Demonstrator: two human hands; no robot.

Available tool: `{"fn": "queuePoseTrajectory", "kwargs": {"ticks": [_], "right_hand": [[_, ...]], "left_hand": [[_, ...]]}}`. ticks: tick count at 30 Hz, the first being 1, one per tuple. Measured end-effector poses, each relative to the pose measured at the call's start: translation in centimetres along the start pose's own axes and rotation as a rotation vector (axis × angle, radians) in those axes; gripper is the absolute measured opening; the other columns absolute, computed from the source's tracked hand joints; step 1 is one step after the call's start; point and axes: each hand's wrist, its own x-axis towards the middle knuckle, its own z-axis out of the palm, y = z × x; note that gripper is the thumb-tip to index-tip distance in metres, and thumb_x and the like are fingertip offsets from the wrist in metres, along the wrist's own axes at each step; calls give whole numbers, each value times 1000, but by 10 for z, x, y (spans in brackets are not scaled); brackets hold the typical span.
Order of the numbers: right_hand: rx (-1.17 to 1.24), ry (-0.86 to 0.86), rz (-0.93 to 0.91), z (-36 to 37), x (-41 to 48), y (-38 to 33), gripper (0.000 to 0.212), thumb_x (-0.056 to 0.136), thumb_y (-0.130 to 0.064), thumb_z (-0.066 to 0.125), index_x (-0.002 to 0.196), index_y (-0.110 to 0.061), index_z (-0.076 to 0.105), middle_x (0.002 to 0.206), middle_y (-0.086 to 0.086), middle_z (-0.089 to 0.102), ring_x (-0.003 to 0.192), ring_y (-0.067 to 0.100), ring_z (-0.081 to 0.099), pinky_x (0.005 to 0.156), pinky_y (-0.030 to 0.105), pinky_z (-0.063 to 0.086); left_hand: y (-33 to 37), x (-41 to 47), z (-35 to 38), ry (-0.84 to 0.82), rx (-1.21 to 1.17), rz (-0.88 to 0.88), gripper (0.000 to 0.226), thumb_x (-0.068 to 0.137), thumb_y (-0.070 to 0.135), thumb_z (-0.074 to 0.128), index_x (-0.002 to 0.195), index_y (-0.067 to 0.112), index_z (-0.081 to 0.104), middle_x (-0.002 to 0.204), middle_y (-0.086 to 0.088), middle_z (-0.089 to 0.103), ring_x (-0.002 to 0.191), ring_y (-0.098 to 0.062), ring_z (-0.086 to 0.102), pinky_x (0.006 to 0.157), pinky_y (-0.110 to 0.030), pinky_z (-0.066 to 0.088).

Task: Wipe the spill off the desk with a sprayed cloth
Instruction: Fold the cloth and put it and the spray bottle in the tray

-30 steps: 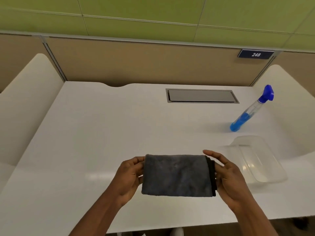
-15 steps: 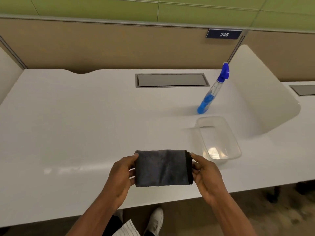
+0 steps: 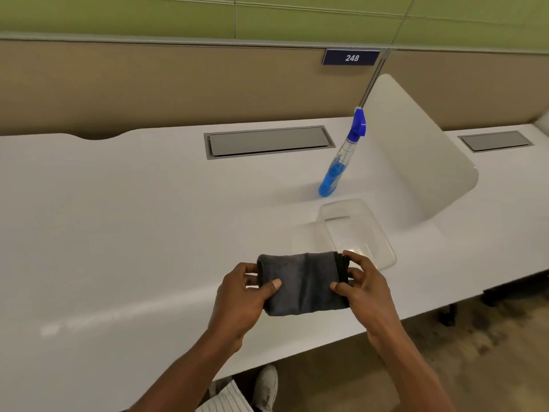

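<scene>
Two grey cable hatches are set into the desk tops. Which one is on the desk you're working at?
The larger-looking cable hatch, left of the spray bottle; the other hatch lies beyond the white divider.

A long white desk (image 3: 124,221) runs across the view, with a shallow notch in its far edge at the left. A grey rectangular hatch (image 3: 267,141) sits flush in its surface near the back. To the right, a spray bottle (image 3: 341,159) with blue liquid and a blue nozzle stands on the desk. Just in front of it rests a clear, shallow plastic container (image 3: 383,242). A white curved divider (image 3: 416,156) rises from the desk beside both.
</scene>
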Motion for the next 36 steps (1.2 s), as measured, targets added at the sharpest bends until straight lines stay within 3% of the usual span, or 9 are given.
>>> {"fn": "queuePoseTrajectory", "kwargs": {"ticks": [4,8,11,17,21,25,28,36], "right_hand": [[43,135,-9,-20,3,-11,58,90,-4,79,135,-32,56,123,-1,69,111,20,67,80,23,55],[74,215,-9,-37,9,-19,58,89,-5,79,135,-35,60,126,7,72,114,26,70,98,41,58],[84,253,-24,-50,17,-25,57,90,-4,78,135,-34,61,125,8,73,113,27,71,102,45,57],[89,296,-73,-75,45,-24,54,91,-6,78,133,-35,62,119,6,74,104,17,70,74,23,52],[68,304,-88,-93,69,-17,55,91,-5,77,133,-36,62,117,6,74,104,20,70,79,30,54],[7,290,-107,-116,95,-8,55,91,-5,77,136,-32,61,117,7,73,101,17,70,75,27,52],[-49,265,-109,-130,114,3,57,90,-6,78,138,-31,59,121,9,72,106,25,69,80,31,52],[-169,205,-154,-137,144,32,60,89,-14,81,142,-26,55,125,11,72,104,24,67,95,44,59]], "left_hand": [[15,11,8,-36,75,101,44,90,38,87,128,23,73,115,5,78,100,-19,78,92,-41,69],[31,19,23,-67,130,135,42,85,40,91,119,19,77,100,5,81,93,-17,78,91,-40,67],[41,23,38,-71,126,153,41,84,40,92,114,18,78,98,4,81,92,-18,78,92,-44,67],[58,33,70,-76,109,167,41,85,39,91,117,16,78,99,3,82,91,-18,79,94,-45,67],[69,41,99,-81,142,175,42,89,35,89,123,13,78,107,-1,82,97,-19,78,97,-43,66],[76,46,132,-69,198,185,42,91,36,87,125,13,77,113,-1,82,102,-19,77,97,-37,64],[77,53,154,-27,255,179,43,93,36,85,129,13,76,118,-2,80,105,-20,75,98,-35,61],[69,70,193,117,398,140,29,95,32,82,115,10,79,104,-3,81,85,-13,67,90,-30,59]]}}
